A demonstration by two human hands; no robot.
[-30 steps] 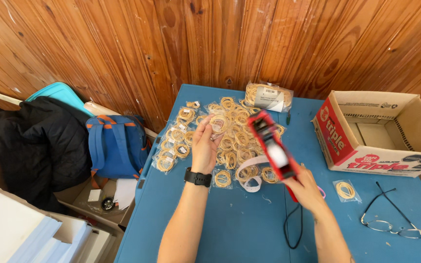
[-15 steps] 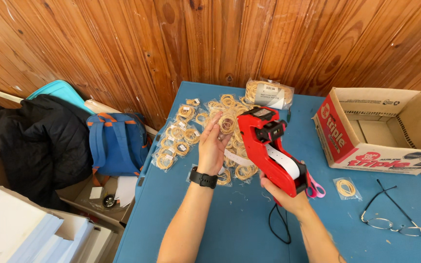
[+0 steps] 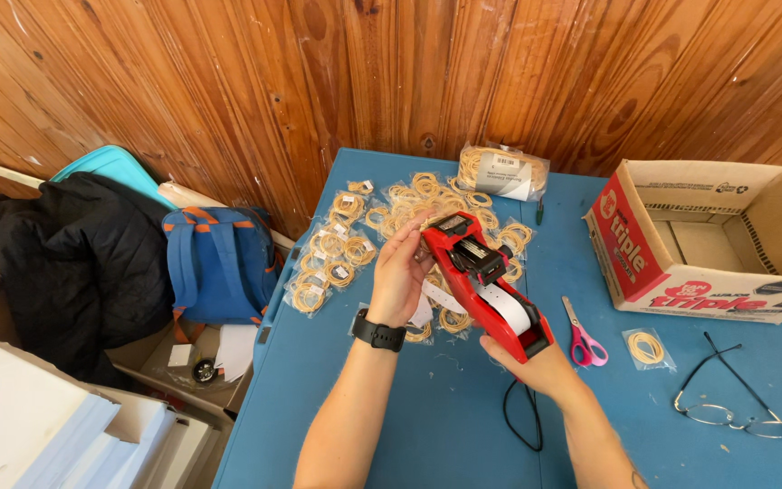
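My right hand [image 3: 543, 369] grips the handle of a red label gun [image 3: 486, 282] with a white label roll, tilted up over the blue table [image 3: 427, 417]. My left hand [image 3: 401, 272], with a black watch on the wrist, is raised next to the gun's nose, and its fingers hold a small clear packet against the tip. Under both hands lies a spread of several small clear packets of rubber bands [image 3: 337, 254]. A black wrist cord [image 3: 519, 421] hangs from the gun's handle.
Pink-handled scissors [image 3: 581, 337], one packet of bands [image 3: 650, 348] and a pair of glasses [image 3: 726, 398] lie at the right. An open cardboard box [image 3: 708, 237] stands at the far right, a larger bag of bands [image 3: 504, 170] at the back. A blue backpack [image 3: 219, 263] and black jacket [image 3: 65, 263] sit left of the table.
My right hand has raised the label gun and brought it left, toward my left hand. My left hand has lifted off the packets and now meets the gun's nose.
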